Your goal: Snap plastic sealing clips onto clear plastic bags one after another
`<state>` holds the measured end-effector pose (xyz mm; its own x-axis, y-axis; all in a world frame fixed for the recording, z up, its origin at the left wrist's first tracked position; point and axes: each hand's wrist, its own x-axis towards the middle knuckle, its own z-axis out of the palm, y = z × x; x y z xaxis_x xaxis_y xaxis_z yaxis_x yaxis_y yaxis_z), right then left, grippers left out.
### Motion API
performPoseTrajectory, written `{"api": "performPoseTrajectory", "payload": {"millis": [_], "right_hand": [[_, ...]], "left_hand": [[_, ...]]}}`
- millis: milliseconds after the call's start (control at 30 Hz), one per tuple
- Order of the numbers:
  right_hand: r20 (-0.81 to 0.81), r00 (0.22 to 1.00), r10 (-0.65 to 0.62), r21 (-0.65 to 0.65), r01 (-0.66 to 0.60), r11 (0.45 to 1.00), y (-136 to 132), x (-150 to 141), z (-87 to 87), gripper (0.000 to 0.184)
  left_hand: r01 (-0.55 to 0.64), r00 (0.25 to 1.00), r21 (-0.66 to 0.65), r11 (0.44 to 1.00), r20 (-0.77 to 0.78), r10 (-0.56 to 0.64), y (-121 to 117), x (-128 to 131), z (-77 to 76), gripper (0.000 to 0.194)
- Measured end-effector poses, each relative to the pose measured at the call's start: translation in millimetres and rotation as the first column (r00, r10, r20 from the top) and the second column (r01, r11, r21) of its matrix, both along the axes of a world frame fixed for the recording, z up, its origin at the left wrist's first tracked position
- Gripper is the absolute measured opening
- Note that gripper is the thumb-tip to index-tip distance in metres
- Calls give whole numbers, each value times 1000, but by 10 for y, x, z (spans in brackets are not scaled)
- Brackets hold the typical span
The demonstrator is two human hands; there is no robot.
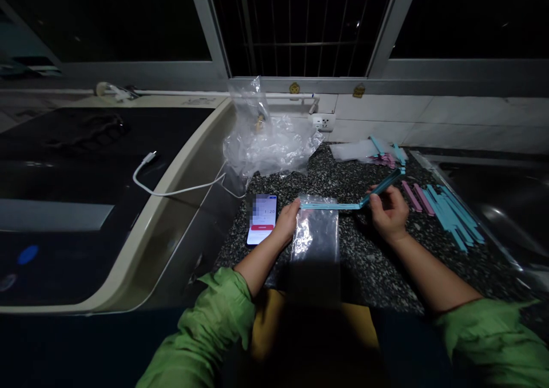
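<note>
A long light-blue hinged bag-sealing clip lies across the top of a clear plastic bag. My left hand pinches the clip's left end, at the bag's upper corner. The clip bends near its middle, and its other arm slants up to the right. My right hand grips that raised arm between thumb and fingers. To the right of it lie pink clips and a bunch of several blue clips. The bag hangs down towards me, its lower part in shadow.
A lit phone lies left of my left hand. Crumpled clear plastic sits behind, and a packet with blue and pink clips lies by the wall. A washing machine with a white cable flanks the left, a sink the right.
</note>
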<state>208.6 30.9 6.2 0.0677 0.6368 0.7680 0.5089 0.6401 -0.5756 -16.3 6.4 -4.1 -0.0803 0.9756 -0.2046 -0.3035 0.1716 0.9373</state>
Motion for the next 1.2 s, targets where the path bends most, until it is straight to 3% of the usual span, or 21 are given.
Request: {"api": "performPoseTrajectory", "payload": {"millis": [700, 1200], "right_hand": [[-130, 990, -48, -30, 45, 999, 85, 37, 16, 24], [-158, 983, -93, -31, 90, 995, 154, 98, -3, 25]], "left_hand": [[-16, 1000, -22, 1000, 1, 16, -8, -6, -8, 39], [-57, 993, -44, 997, 106, 61, 3, 4, 11, 33]]}}
